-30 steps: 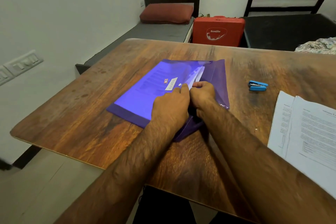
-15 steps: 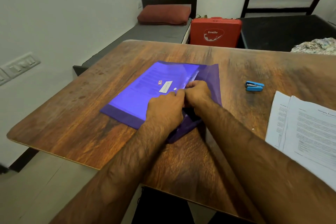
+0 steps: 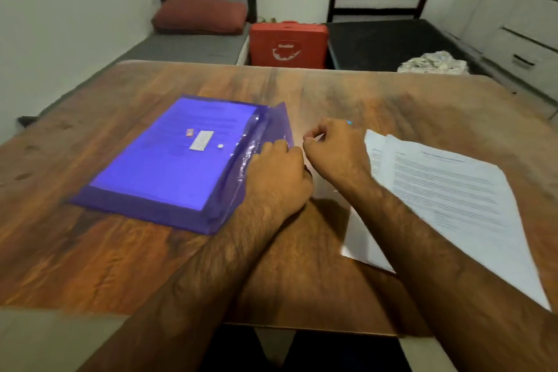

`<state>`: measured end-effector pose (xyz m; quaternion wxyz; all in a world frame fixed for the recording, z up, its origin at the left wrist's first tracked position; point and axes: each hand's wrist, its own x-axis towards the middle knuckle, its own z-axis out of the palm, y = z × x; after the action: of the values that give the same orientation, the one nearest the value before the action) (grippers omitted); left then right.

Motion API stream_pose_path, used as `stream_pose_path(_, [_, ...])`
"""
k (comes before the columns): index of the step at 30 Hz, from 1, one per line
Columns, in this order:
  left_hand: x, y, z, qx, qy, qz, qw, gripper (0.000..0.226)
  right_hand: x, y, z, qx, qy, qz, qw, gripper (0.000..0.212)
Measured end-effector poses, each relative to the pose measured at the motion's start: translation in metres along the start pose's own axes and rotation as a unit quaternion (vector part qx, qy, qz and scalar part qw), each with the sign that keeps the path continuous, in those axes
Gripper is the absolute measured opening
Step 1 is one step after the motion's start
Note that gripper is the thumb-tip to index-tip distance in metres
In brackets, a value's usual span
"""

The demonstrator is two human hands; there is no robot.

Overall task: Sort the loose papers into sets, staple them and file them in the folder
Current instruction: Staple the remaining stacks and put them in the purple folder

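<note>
Folder first: the translucent purple plastic folder [image 3: 99,201] lies flat on the brown wooden surface [image 3: 120,251], left of centre, its long axis running away from us and a little to the right. Its open flap [image 3: 279,121] stands up along the right-hand long edge, so the mouth faces right. Inside, printed white sheets [image 3: 169,178] show through the cover and fill most of it.

Left hand [image 3: 277,178] rests palm-down on the folder's right edge by the flap, fingers bent onto the plastic. We cannot tell whether its grip pinches the flap or only presses it.

Right hand [image 3: 335,154] hovers just right of the flap, apart from the folder. Its grip is narrow, thumb and forefinger nearly meeting, with a white sliver at the tips. We cannot tell if that sliver is held.

Loose white printed papers [image 3: 453,190] lie just right of the right hand, whose forearm crosses over their left edge. Their long axis runs from far-left to near-right. The right hand is the nearer one, so we judge the next set travels leftward into the mouth. Of the small blue stapler [image 3: 349,122], only a corner shows beyond the right knuckles.
</note>
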<state>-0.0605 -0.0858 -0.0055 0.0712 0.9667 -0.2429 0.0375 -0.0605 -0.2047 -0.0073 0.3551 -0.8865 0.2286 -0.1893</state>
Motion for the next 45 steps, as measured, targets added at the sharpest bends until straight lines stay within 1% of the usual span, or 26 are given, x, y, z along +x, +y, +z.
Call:
stream_pose_path(2, [0.004, 0.024, 0.008, 0.043, 0.029, 0.025, 0.998, 0.033, -0.006, 0.025, -0.028, -0.038, 0.037, 0.018, 0.998, 0.015])
stream_pose_path(3, [0.007, 0.036, 0.011, 0.05, 0.031, 0.04, 0.997, 0.036, -0.007, 0.038, -0.039, -0.063, 0.049, 0.032, 0.996, 0.016])
stream_pose_path(5, [0.014, 0.062, 0.018, 0.049, -0.027, 0.05, 0.997, 0.047, -0.012, 0.065, -0.061, -0.103, 0.059, 0.066, 0.991, 0.017])
stream_pose_path(7, [0.02, 0.084, 0.026, 0.049, -0.094, 0.038, 0.994, 0.061, -0.016, 0.09, -0.072, -0.107, 0.064, 0.097, 0.987, 0.018])
stream_pose_path(9, [0.026, 0.099, 0.036, 0.031, -0.116, 0.033, 0.992, 0.068, -0.02, 0.108, -0.073, -0.099, 0.056, 0.112, 0.987, 0.016])
stream_pose_path(10, [0.028, 0.102, 0.042, 0.017, -0.11, 0.032, 0.993, 0.067, -0.023, 0.114, -0.07, -0.1, 0.053, 0.108, 0.988, 0.016])
stream_pose_path(13, [0.033, 0.104, 0.05, -0.03, -0.06, 0.02, 0.998, 0.061, -0.026, 0.12, -0.064, -0.129, 0.049, 0.075, 0.988, 0.019])
stream_pose_path(14, [0.034, 0.103, 0.052, -0.056, -0.048, 0.013, 0.997, 0.058, -0.027, 0.119, -0.063, -0.137, 0.045, 0.068, 0.987, 0.021])
stream_pose_path(16, [0.037, 0.104, 0.055, -0.152, -0.034, -0.007, 0.988, 0.052, -0.025, 0.118, -0.062, -0.151, 0.041, 0.062, 0.986, 0.024])
stream_pose_path(19, [0.039, 0.106, 0.062, -0.316, -0.02, -0.031, 0.948, 0.043, -0.025, 0.117, -0.062, -0.166, 0.03, 0.056, 0.984, 0.029])
stream_pose_path(21, [0.038, 0.106, 0.067, -0.423, -0.015, -0.038, 0.905, 0.043, -0.026, 0.117, -0.061, -0.17, 0.025, 0.047, 0.984, 0.035])
stream_pose_path(23, [0.036, 0.104, 0.066, -0.519, -0.014, -0.053, 0.853, 0.045, -0.027, 0.118, -0.059, -0.178, 0.027, 0.033, 0.983, 0.039])
stream_pose_path(24, [0.036, 0.103, 0.064, -0.556, -0.01, -0.058, 0.829, 0.046, -0.027, 0.118, -0.058, -0.182, 0.03, 0.028, 0.982, 0.04])
stream_pose_path(25, [0.036, 0.103, 0.062, -0.578, 0.001, -0.059, 0.814, 0.049, -0.027, 0.118, -0.057, -0.184, 0.033, 0.026, 0.982, 0.04])
stream_pose_path(26, [0.037, 0.103, 0.06, -0.581, 0.017, -0.063, 0.812, 0.051, -0.027, 0.117, -0.057, -0.185, 0.035, 0.025, 0.982, 0.039])
stream_pose_path(28, [0.038, 0.104, 0.057, -0.549, 0.031, -0.078, 0.832, 0.049, -0.027, 0.116, -0.058, -0.188, 0.03, 0.026, 0.981, 0.038])
stream_pose_path(29, [0.04, 0.104, 0.054, -0.523, 0.017, -0.089, 0.848, 0.045, -0.027, 0.116, -0.058, -0.191, 0.024, 0.028, 0.981, 0.037])
stream_pose_path(31, [0.046, 0.103, 0.049, -0.462, -0.046, -0.099, 0.88, 0.032, -0.028, 0.114, -0.059, -0.197, 0.011, 0.03, 0.98, 0.036])
stream_pose_path(32, [0.05, 0.102, 0.046, -0.427, -0.079, -0.09, 0.896, 0.022, -0.028, 0.113, -0.06, -0.198, 0.007, 0.029, 0.98, 0.036])
stream_pose_path(33, [0.053, 0.102, 0.046, -0.392, -0.102, -0.073, 0.911, 0.019, -0.028, 0.113, -0.06, -0.197, 0.007, 0.026, 0.98, 0.036])
stream_pose_path(34, [0.054, 0.103, 0.047, -0.36, -0.11, -0.056, 0.925, 0.02, -0.029, 0.112, -0.06, -0.196, 0.008, 0.023, 0.98, 0.036])
stream_pose_path(36, [0.053, 0.104, 0.05, -0.316, -0.085, -0.041, 0.944, 0.02, -0.03, 0.111, -0.061, -0.194, 0.006, 0.014, 0.981, 0.035])
stream_pose_path(38, [0.049, 0.103, 0.056, -0.311, -0.048, -0.039, 0.948, 0.019, -0.032, 0.112, -0.062, -0.187, 0.004, 0.004, 0.982, 0.035])
stream_pose_path(41, [0.044, 0.095, 0.057, -0.343, -0.023, -0.035, 0.938, 0.02, -0.034, 0.114, -0.066, -0.185, 0.001, -0.004, 0.983, 0.032])
stream_pose_path(43, [0.041, 0.082, 0.053, -0.395, -0.01, -0.03, 0.918, 0.019, -0.036, 0.116, -0.07, -0.199, -0.002, 0.0, 0.98, 0.029])
stream_pose_path(45, [0.037, 0.063, 0.049, -0.455, -0.004, -0.039, 0.89, 0.017, -0.036, 0.117, -0.073, -0.202, 0.004, 0.012, 0.979, 0.028])
